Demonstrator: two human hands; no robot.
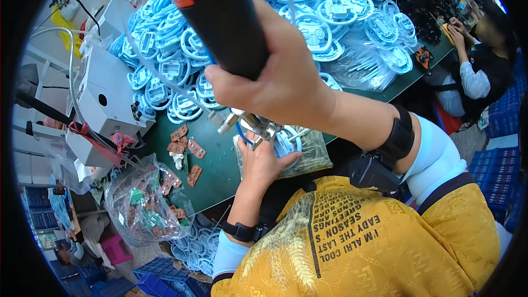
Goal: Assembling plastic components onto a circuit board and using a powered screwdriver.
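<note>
My right hand point(280, 71) is wrapped around a thick black cylindrical power screwdriver point(220, 16), held at a tilt. Its metal lower end point(250, 124) with thin tubes comes down just above my left hand point(260, 160). That hand presses on a light-blue plastic part point(285, 142) with a looped rim, thumb stretched over its near side. Beneath the part lies a plastic-wrapped pad point(313, 157) on the green table point(220, 173). The screwdriver and my hands partly cover the part, and the tool's very tip is hard to make out.
Similar light-blue parts point(324, 11) are heaped across the back. Small brown circuit boards point(193, 148) lie left, beside a clear bag point(146, 209) of boards. A grey metal box point(104, 99) stands further left. Another person point(481, 66) works at the far right, near blue crates point(495, 170).
</note>
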